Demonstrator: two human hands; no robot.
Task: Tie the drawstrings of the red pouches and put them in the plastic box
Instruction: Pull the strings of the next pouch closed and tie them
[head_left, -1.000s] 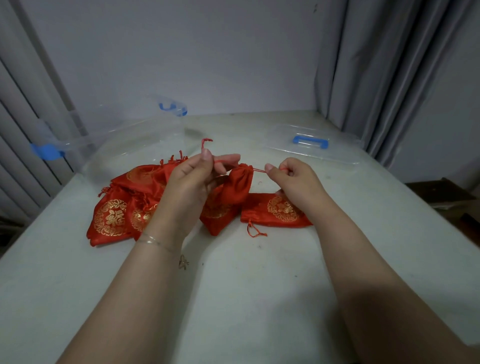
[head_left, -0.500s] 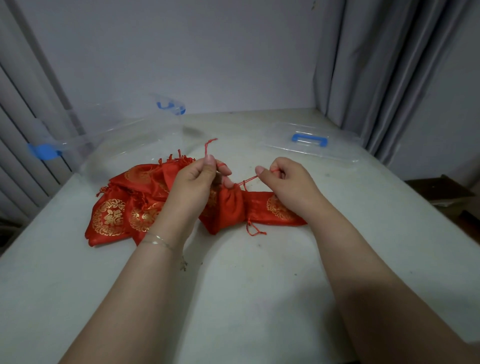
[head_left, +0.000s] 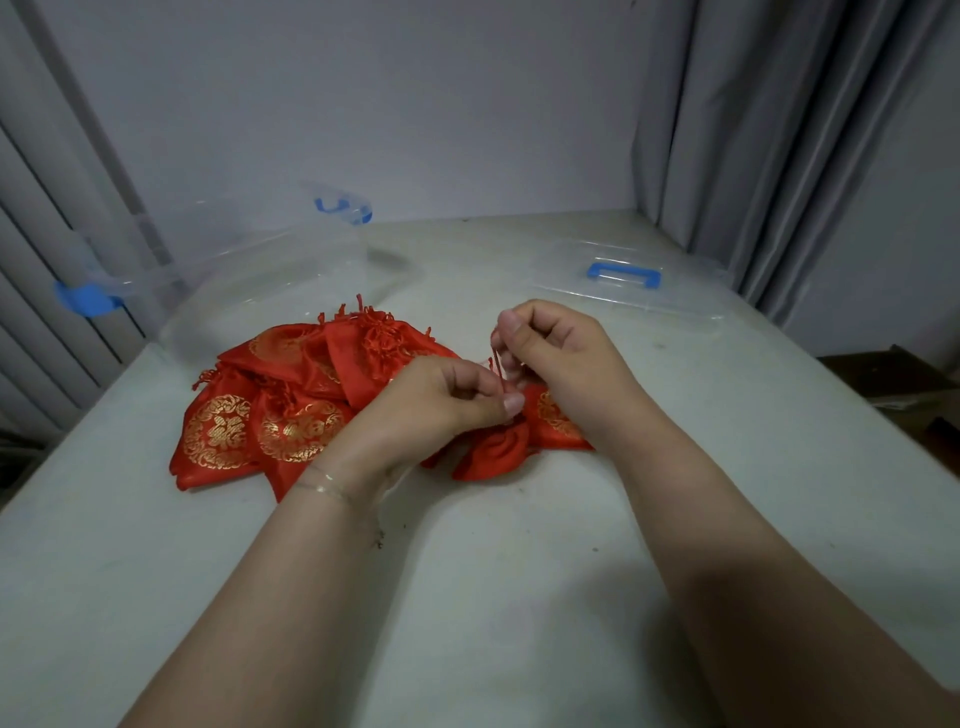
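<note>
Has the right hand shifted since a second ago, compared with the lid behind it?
Yes. The right hand has risen toward the lid and now pinches the drawstring upright above the pouch, close to the left hand.

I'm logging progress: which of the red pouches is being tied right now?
The red satin pouch lying nearest the person, under both hands. Left hand and right hand pinch its thin red drawstring; the piled pouches to the left lie untouched.
</note>
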